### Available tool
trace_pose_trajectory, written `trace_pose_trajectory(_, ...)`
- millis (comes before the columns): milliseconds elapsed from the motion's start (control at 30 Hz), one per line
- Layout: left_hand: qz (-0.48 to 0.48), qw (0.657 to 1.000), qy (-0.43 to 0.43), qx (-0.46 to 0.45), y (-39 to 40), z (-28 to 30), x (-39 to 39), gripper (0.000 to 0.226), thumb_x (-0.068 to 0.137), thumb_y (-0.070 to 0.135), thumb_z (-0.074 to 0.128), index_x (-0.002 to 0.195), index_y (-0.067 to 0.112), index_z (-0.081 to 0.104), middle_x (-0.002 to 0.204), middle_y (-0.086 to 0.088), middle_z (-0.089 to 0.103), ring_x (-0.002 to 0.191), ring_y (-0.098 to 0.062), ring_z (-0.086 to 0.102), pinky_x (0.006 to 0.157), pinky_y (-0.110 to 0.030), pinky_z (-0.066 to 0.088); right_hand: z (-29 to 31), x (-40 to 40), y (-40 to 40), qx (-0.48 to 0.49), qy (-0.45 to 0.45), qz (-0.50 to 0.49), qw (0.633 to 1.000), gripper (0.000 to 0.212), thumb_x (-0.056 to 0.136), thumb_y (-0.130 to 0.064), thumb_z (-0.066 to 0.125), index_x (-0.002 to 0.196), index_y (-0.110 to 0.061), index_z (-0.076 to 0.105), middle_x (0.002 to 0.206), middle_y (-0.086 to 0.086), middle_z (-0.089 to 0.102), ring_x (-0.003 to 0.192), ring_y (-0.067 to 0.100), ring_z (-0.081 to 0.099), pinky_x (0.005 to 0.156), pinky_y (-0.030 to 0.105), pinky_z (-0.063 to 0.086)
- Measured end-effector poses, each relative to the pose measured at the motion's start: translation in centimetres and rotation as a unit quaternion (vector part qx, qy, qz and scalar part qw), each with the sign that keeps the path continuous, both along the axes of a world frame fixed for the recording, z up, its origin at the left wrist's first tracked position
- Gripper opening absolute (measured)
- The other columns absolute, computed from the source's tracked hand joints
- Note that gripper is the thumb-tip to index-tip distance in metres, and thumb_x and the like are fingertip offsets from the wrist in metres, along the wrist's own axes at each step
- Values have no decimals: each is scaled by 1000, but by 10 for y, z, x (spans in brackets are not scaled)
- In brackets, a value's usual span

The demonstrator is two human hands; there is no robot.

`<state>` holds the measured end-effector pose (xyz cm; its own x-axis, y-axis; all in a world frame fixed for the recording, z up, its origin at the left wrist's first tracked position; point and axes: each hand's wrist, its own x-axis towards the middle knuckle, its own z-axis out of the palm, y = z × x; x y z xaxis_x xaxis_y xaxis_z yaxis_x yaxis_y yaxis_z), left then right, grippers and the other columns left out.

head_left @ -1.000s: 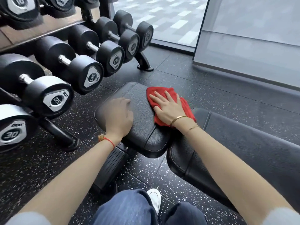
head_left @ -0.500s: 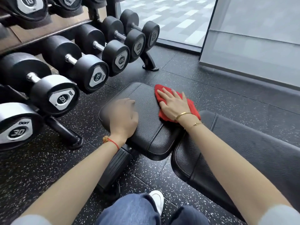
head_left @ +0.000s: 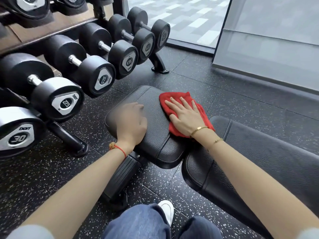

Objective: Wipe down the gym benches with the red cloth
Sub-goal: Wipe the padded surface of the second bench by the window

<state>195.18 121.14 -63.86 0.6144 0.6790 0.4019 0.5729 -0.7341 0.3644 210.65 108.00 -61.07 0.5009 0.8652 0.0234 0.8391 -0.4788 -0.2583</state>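
Observation:
The black bench has a seat pad (head_left: 155, 107) in the middle of the view and a long back pad (head_left: 259, 152) running off to the right. The red cloth (head_left: 174, 98) lies crumpled on the right side of the seat pad, next to the gap between the two pads. My right hand (head_left: 185, 117) presses flat on the cloth with its fingers spread. My left hand (head_left: 133, 123), blurred, rests on the left part of the seat pad with its fingers curled, holding nothing.
A dumbbell rack (head_left: 69, 138) with several black dumbbells (head_left: 57, 99) stands close on the left, its feet on the speckled rubber floor (head_left: 215, 94). A glass wall (head_left: 269, 45) closes the far right. My knees and a white shoe (head_left: 166, 211) are at the bottom.
My right hand has slid the cloth a little toward me on the right side of the seat pad. My left hand has stayed in place on the pad.

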Motion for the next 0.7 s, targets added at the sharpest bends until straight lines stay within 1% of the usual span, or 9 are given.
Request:
trace_pose_trajectory(67,0,1000,-2,-3,0,0,0,45,81,30,45,123,22,61,133,3,57,130,-19,44,113,-44,25,2,-3,17,-9,-4,-24,1000,56,98,-39,32,152,-39,19,162,-15,11,151,19,3,120,51,-6)
trace_pose_trajectory(133,-2,1000,-5,-5,0,1,-1,45,82,30,45,123,22,62,133,3,57,130,-19,44,113,-43,24,4,-14,19,-12,-9,-16,1000,57,98,-38,31,153,-37,17,162,-13,10,151,20,2,119,53,-8)
trace_pose_trajectory(300,-4,1000,-12,-3,-2,3,-1,46,81,28,45,122,19,63,133,0,59,128,-22,47,112,-46,29,-6,-57,-29,25,-17,89,996,61,93,-40,32,152,-42,16,161,-17,11,151,17,3,120,50,-8)
trace_pose_trajectory(367,-6,1000,-11,-3,-2,4,-1,47,81,28,45,123,19,63,133,0,59,128,-22,47,113,-46,29,-8,-55,-41,27,-10,96,995,62,92,-41,32,152,-44,16,161,-19,12,151,14,3,121,46,-7)
trace_pose_trajectory(467,-7,1000,-9,-6,-2,3,-2,47,81,28,44,123,19,63,133,0,59,129,-22,46,113,-46,28,-7,-30,-32,21,-9,49,999,60,95,-39,36,152,-43,17,161,-19,13,151,14,3,121,45,-6)
trace_pose_trajectory(600,-5,1000,-6,-9,-2,3,-1,46,82,30,44,123,19,63,133,1,58,129,-21,46,113,-45,27,-1,-7,8,-8,-10,-28,1000,57,98,-41,33,152,-40,18,162,-15,11,151,19,2,120,50,-6)
trace_pose_trajectory(700,-4,1000,-5,-12,-3,4,-2,47,82,30,42,124,20,62,134,1,58,129,-20,45,114,-45,27,2,-18,14,-9,-16,-19,1000,57,98,-40,31,153,-39,17,162,-13,10,151,21,2,120,52,-7)
